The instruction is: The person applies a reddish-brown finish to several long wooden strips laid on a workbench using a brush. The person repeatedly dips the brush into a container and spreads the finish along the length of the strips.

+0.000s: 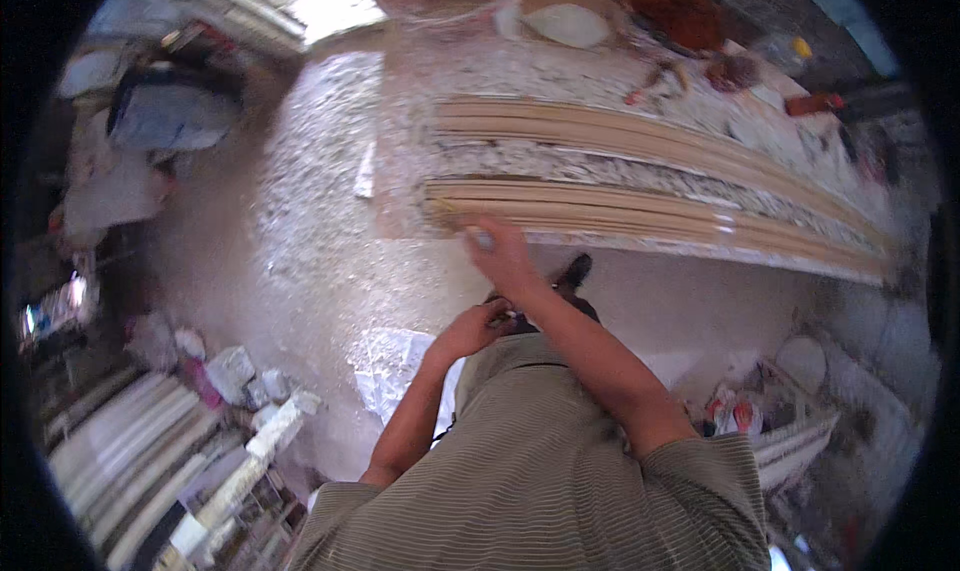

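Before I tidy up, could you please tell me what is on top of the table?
Two brown mouldings lie along the table, with a whitish round thing and a reddish-brown container beyond them. The surface directly beneath the mouldings is covered and cannot be seen.

I read this as a workshop: grooved brown strips (pixel 580 207) lie along a messily spattered tabletop (pixel 408 81), pale debris (pixel 310 161) litters the floor (pixel 215 231) left of the tabletop, and long pale lengths (pixel 125 436) sit stacked to the tabletop's lower left.
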Motion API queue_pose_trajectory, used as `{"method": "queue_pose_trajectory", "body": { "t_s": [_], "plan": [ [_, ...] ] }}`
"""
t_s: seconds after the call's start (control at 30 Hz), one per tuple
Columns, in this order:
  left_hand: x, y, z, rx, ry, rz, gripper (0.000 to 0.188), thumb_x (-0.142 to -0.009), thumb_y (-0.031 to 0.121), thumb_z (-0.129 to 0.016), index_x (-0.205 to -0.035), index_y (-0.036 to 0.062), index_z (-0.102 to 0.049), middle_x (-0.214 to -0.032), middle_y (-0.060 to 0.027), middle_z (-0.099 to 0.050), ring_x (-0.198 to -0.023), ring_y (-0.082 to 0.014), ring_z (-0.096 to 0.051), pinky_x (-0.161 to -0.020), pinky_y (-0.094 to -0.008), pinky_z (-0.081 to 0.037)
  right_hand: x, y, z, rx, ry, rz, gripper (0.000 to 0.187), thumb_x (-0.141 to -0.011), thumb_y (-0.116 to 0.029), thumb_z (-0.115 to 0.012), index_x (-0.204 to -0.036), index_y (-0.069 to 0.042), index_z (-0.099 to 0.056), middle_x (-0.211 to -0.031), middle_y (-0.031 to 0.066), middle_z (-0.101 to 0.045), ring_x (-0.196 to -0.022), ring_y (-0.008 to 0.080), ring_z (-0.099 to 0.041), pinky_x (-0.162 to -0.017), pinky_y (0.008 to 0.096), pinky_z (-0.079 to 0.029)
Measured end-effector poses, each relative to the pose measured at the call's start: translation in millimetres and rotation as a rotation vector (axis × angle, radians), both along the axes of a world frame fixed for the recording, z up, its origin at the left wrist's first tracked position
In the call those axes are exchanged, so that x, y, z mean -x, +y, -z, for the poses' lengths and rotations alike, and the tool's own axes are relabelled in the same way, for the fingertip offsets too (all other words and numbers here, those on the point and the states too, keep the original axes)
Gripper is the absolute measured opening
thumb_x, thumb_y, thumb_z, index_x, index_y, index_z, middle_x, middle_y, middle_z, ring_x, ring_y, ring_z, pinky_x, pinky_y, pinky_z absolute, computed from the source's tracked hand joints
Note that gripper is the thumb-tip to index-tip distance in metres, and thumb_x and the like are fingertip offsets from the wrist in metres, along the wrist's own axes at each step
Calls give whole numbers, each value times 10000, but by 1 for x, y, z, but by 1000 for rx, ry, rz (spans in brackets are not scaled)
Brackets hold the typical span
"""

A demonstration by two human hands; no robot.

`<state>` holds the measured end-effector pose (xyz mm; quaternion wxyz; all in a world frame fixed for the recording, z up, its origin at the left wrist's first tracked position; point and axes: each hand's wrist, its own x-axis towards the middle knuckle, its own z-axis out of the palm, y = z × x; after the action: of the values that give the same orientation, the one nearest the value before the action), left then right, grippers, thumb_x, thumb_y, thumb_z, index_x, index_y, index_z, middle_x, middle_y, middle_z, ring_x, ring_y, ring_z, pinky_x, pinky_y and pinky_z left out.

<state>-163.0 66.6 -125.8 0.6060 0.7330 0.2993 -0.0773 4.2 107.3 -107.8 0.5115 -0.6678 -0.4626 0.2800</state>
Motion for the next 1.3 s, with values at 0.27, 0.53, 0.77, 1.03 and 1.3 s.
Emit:
{"method": "queue_pose_trajectory", "body": {
  "t_s": [0.27, 0.53, 0.77, 1.03, 1.3],
  "plan": [
    [-56, 14, -23, 40, 63, 145, 364, -944, 324, -633, -1219, 87, -608, -1104, -200, -687, -1020, -398, -659, -876, -452, -510, -321, -247, -1, 692, -595, 864, 176, -845, -107, -694, -977, 10, -709, -924, 197, -707, -855, 336, -691, -738, 424, -541],
    [-140, -31, -28, -67, 151, 352, 320, -959, 298, -635, -1173, 60, -615, -1057, -166, -690, -975, -320, -670, -863, -410, -509, -162, -138, -26, 282, 27, 228, 270, -800, -234, -737, -1017, -74, -718, -1050, 211, -693, -1026, 367, -652, -908, 475, -496],
    [-257, -95, -38, -49, 98, 308, 312, -947, 269, -648, -1163, 48, -613, -974, -140, -686, -879, -248, -650, -800, -366, -494, -412, -312, 39, 77, -55, 853, 291, -868, -332, -706, -906, -45, -737, -793, 171, -723, -754, 289, -724, -649, 414, -543],
    [-408, -194, -40, -116, 55, 443, 331, -953, 287, -651, -1174, 43, -617, -1024, -147, -685, -951, -242, -648, -841, -362, -492, -676, -492, 36, 533, -955, 987, 169, -834, -208, -639, -803, -53, -701, -740, 155, -670, -719, 323, -674, -624, 485, -512],
    [-548, -263, -25, -167, 0, 872, 341, -961, 275, -639, -1217, 49, -622, -1095, -169, -693, -998, -318, -663, -890, -385, -499, -529, -404, -12, 273, 48, 430, 254, -799, -155, -691, -1039, -77, -724, -990, 170, -706, -986, 323, -685, -917, 449, -513]
  ]
}}
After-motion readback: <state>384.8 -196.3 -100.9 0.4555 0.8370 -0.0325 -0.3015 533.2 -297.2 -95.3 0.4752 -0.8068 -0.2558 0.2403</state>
